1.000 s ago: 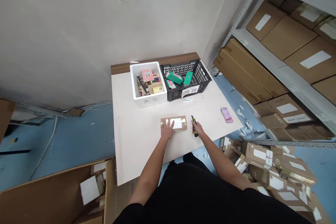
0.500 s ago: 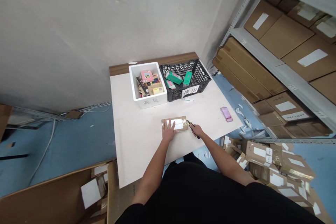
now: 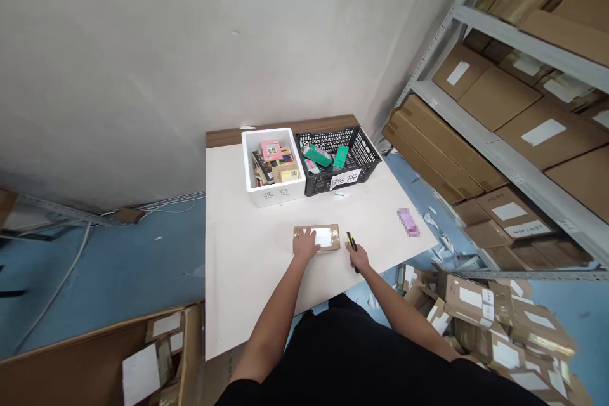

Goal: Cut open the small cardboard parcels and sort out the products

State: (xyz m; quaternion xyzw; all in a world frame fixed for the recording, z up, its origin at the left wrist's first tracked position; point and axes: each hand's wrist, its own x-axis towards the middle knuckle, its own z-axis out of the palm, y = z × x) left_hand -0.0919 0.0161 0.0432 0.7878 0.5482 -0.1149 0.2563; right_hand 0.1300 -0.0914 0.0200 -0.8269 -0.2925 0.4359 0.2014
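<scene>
A small taped cardboard box (image 3: 333, 238) with a white label lies on the white table (image 3: 247, 273). My left hand (image 3: 306, 244) holds its left half, with the fingers bent over the top and part of the label covered. Just right of the box, apart from it, my right hand (image 3: 359, 257) is closed around a black and yellow utility knife (image 3: 351, 240). The knife's front end points up and away from me; whether its blade is out is too small to tell.
Behind the box stand a white foam box (image 3: 280, 195) of small packages and a black crate (image 3: 316, 187) holding green boxes. A blurred pink item (image 3: 408, 222) lies at right. Cartons fill the shelves (image 3: 476, 108); parcels (image 3: 511, 323) are heaped below. A large carton (image 3: 71, 346) stands at lower left.
My right hand has drawn the knife back from the box's right end, turning it more upright. My left fingers, spread before, are now bent over the box. The camera view has shifted.
</scene>
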